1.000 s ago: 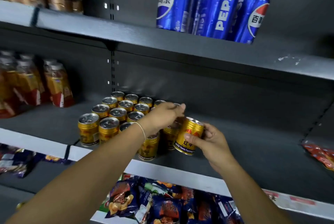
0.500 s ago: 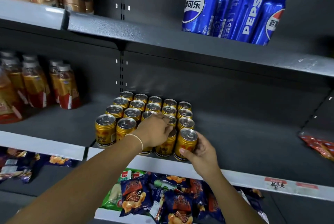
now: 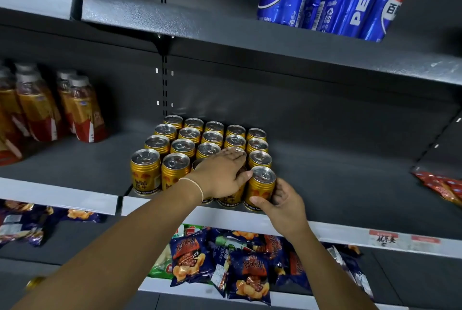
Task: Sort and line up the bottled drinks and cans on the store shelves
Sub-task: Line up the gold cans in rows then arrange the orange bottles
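The end gold can [image 3: 261, 188] stands at the front edge of the shelf [image 3: 337, 233], closing the right front corner of the block of gold cans [image 3: 190, 144]. This near the lip, a sideways nudge or a hasty release would likely tip it off onto the snack bags [image 3: 225, 259] below, or knock its neighbours askew. It is upright, long axis vertical, lid up, label facing outward. The right hand [image 3: 285, 203] has its grip curled round the can's side. The left hand [image 3: 222, 174] lies flat on nearby lids, its grip holding nothing.
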`<action>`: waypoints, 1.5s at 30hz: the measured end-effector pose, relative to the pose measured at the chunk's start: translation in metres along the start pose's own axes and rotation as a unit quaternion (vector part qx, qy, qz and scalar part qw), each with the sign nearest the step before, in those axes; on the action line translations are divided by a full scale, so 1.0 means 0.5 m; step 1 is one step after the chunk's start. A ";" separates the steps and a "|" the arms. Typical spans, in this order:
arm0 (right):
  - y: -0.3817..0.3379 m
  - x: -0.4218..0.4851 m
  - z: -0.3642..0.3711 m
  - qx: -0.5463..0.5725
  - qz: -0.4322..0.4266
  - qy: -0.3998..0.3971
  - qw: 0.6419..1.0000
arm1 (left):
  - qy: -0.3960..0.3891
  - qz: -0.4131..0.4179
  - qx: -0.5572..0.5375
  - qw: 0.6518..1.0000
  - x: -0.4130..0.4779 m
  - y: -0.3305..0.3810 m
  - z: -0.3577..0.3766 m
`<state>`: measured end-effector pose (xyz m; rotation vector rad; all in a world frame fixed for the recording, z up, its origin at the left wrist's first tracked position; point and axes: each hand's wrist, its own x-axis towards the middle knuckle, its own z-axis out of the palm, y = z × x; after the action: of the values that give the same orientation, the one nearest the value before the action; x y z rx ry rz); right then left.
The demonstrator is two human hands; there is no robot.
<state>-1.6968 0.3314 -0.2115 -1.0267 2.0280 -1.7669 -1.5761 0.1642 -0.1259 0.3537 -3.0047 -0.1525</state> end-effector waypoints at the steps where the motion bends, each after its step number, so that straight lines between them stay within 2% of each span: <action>1: 0.000 -0.001 -0.001 -0.003 -0.001 -0.002 1.000 | 0.001 0.001 0.003 1.000 0.000 0.000 0.001; 14: -0.005 -0.005 -0.003 0.015 -0.013 -0.022 1.000 | -0.004 0.005 0.047 0.999 0.011 -0.001 0.007; 18: -0.018 -0.006 -0.001 -0.013 0.002 -0.029 1.000 | 0.048 0.009 0.026 0.998 -0.003 -0.008 0.004; 20: -0.033 -0.012 0.011 -0.084 -0.001 0.008 0.996 | 0.083 0.002 0.038 0.996 -0.020 -0.026 0.002; 24: -0.069 -0.015 0.054 -0.330 -0.120 0.075 0.933 | 0.085 -0.054 0.085 0.991 -0.057 -0.078 -0.001; 28: -0.092 -0.003 0.089 -0.441 -0.135 0.052 0.886 | 0.064 -0.084 0.117 0.988 -0.084 -0.114 0.000; 33: -0.084 -0.002 0.101 -0.441 -0.132 0.061 0.886 | 0.032 -0.093 0.137 0.986 -0.091 -0.125 0.016; 41: -0.088 0.000 0.103 -0.470 -0.121 0.049 0.873 | 0.038 -0.090 0.149 0.984 -0.090 -0.123 0.017; 43: -0.091 -0.008 0.105 -0.486 -0.119 0.066 0.864 | 0.056 -0.097 0.147 0.983 -0.101 -0.122 0.015; 45: -0.091 -0.025 0.112 -0.488 -0.169 0.111 0.849 | 0.116 -0.105 0.130 0.979 -0.119 -0.124 0.016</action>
<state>-1.6382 0.2965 -0.1842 -1.5494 3.1609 -0.8867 -1.5055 0.1191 -0.1469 0.6642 -2.7508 0.2492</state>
